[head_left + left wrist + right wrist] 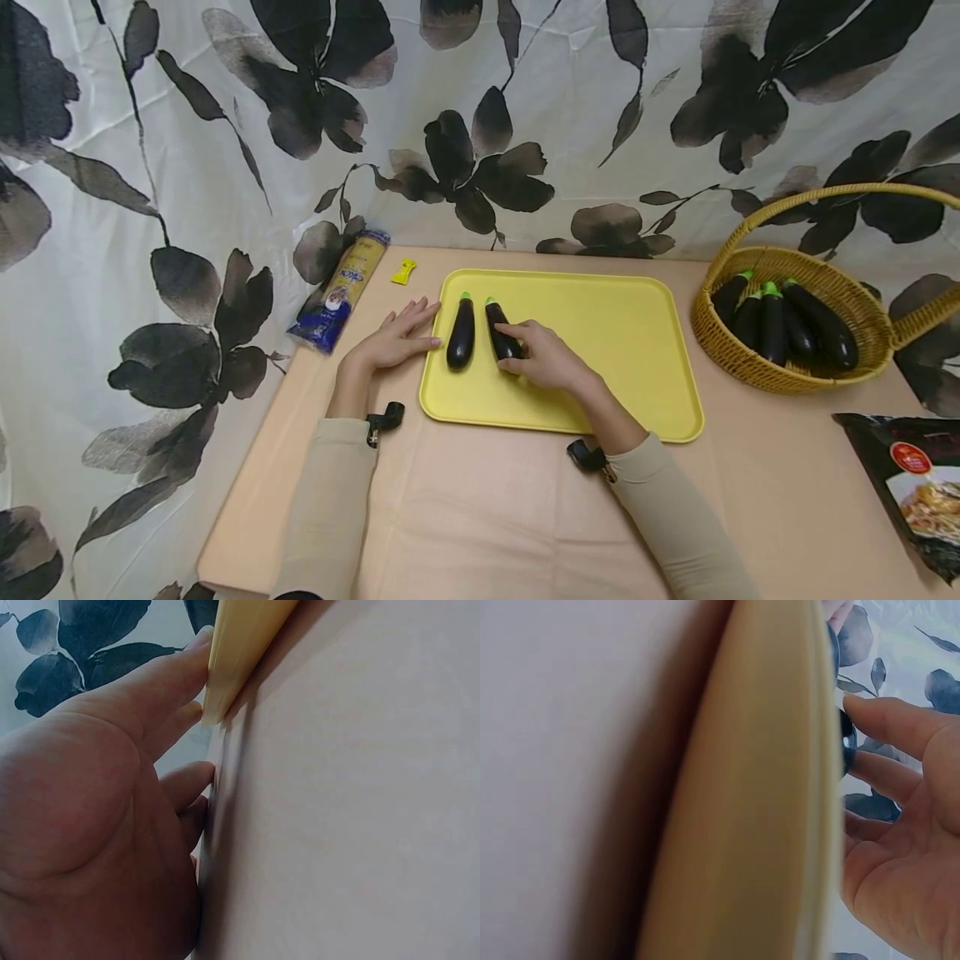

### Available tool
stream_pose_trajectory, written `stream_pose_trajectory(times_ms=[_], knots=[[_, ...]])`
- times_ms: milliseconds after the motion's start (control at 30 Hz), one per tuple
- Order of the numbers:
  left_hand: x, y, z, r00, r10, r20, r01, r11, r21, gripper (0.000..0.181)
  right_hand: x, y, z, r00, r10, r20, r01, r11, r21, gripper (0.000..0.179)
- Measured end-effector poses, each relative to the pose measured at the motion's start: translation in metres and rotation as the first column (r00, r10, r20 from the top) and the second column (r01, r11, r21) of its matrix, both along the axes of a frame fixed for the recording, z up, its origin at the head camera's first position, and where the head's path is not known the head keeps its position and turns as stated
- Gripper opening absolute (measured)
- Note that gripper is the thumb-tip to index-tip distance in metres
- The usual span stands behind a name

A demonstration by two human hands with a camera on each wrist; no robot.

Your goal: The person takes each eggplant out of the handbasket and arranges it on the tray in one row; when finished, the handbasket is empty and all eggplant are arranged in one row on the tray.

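Two dark purple eggplants lie on a yellow tray (600,350). The left eggplant (461,335) has nothing on it, while my right hand (551,354) holds the other eggplant (497,318) with thumb and fingers at its lower part. In the right wrist view the tray's wall hides most of this eggplant (847,742); thumb and fingers show around its end. My left hand (393,337) rests spread at the tray's left edge, fingers fairly straight. The left wrist view shows that hand (82,802) with thumb against the tray's rim (225,667).
At the back right stands a wicker basket (795,379) with a tall handle and several eggplants inside. A blue and yellow pasta bag (341,292) and a small yellow packet (403,272) lie beyond my left hand. A black food bag (911,492) lies at the right edge.
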State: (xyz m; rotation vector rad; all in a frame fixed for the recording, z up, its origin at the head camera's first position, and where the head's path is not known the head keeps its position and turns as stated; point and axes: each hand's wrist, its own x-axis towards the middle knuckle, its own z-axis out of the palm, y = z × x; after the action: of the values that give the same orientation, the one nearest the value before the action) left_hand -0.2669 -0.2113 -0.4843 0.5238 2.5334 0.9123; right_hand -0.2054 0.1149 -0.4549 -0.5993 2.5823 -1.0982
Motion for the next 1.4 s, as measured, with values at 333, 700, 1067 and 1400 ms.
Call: stream_pose_trajectory(times_ms=[333, 700, 1067, 1400], knots=[[0.002, 0.000, 0.002, 1.000, -0.002, -0.011, 0.002, 1.000, -0.001, 0.081, 0.000, -0.008, -0.003, 0.999, -0.029, -0.021, 0.029, 1.000, 0.011, 0.061], [0.001, 0.000, 0.001, 1.000, -0.006, -0.003, 0.006, 1.000, -0.005, 0.082, 0.003, -0.009, -0.006, 1.000, -0.004, 0.000, 0.004, 1.000, -0.020, 0.067], [0.002, 0.000, 0.001, 1.000, -0.016, -0.021, 0.016, 1.000, -0.007, 0.081, -0.001, -0.012, -0.009, 1.000, 0.003, 0.020, -0.001, 0.997, -0.074, 0.068], [0.001, 0.000, 0.001, 1.000, -0.016, -0.011, 0.016, 1.000, -0.011, 0.083, -0.001, -0.016, -0.008, 1.000, -0.016, 0.026, 0.018, 0.996, -0.088, 0.068]])
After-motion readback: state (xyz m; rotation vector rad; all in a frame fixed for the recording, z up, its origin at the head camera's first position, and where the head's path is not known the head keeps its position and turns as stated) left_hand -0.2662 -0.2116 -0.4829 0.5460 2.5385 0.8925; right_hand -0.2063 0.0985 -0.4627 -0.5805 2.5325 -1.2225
